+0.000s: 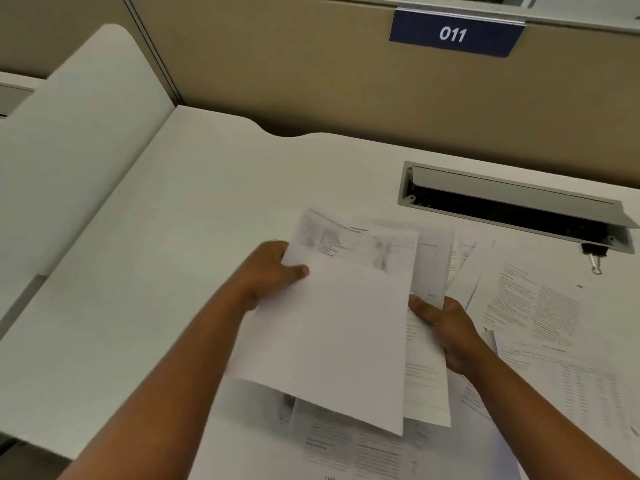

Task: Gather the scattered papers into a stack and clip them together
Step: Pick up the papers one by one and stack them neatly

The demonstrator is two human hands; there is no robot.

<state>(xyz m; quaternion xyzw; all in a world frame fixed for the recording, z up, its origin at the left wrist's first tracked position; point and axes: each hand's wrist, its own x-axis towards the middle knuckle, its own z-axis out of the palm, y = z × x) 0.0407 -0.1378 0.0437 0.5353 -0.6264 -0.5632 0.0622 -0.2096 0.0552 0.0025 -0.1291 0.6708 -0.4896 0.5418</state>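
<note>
Sheets (346, 323): pinched at both side edges, left hand (273, 271) and right hand (446, 327), for squaring. Loose papers (540, 306) beside; binder clip (595, 258) beyond, unused.

Motion blurs the print on the held sheets (346, 306), which hide most fingers of the left hand (273, 268); loose papers (554, 341) run off the frame's right edge.
</note>
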